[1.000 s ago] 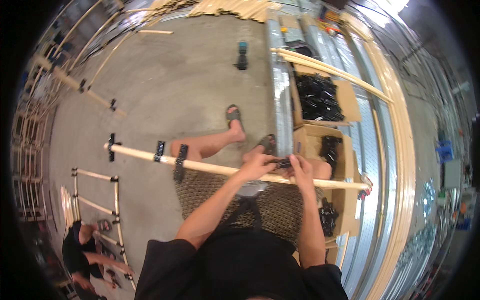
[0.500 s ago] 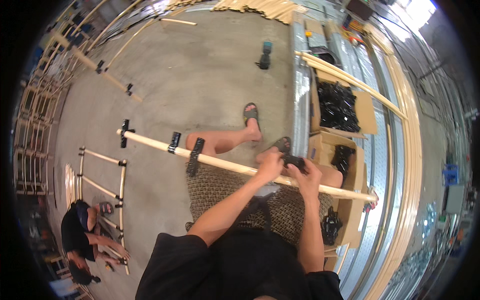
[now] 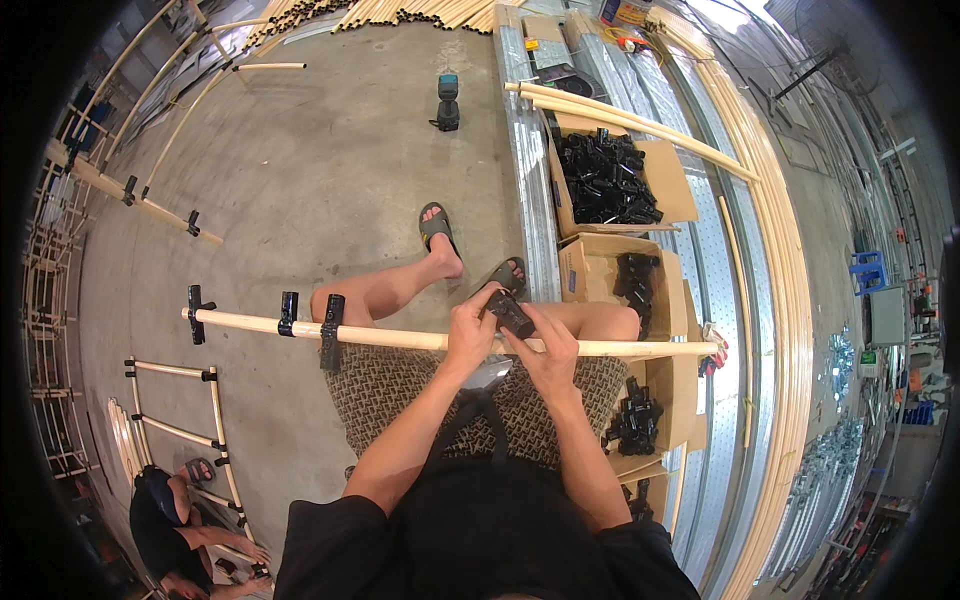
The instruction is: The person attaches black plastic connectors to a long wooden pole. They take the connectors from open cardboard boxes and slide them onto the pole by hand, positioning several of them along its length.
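Above concrete floor [image 3: 320, 170], hands [image 3: 468, 335] on black connector [image 3: 511, 315], stacked poles [image 3: 420, 12] beyond

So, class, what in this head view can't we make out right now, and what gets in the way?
All in the head view:
Black fitting: partly covered by the left hand and right hand.
Co-worker: partly cut off by the lower edge.
Red-and-white item at the right end of the pole: too small to identify.
Shiny metal pieces: too small to tell apart.
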Tool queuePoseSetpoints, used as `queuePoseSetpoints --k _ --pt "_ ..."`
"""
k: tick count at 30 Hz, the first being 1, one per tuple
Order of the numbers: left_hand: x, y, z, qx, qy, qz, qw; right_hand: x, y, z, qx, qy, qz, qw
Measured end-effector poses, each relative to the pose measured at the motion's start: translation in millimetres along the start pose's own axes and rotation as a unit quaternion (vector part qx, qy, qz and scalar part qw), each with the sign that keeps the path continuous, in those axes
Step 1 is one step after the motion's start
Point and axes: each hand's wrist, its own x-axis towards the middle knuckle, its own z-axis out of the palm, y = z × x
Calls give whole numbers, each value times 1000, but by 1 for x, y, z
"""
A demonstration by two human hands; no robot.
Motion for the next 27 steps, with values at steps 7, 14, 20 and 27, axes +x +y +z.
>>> queuePoseSetpoints --k 7,14,20,27 --pt "-2 2 1 22 8 30 999 -7 3 2 16 19 9 1000" --pt "-1 0 -5 9 -30 2 1000 -7 -1 5 88 1 78 993" --pt "-2 12 -10 7 -111 14 994 -9 15 3 206 -22 253 945" --pt "5 4 -21 -22 -164 -56 985 -6 36 4 223 -60 258 938"
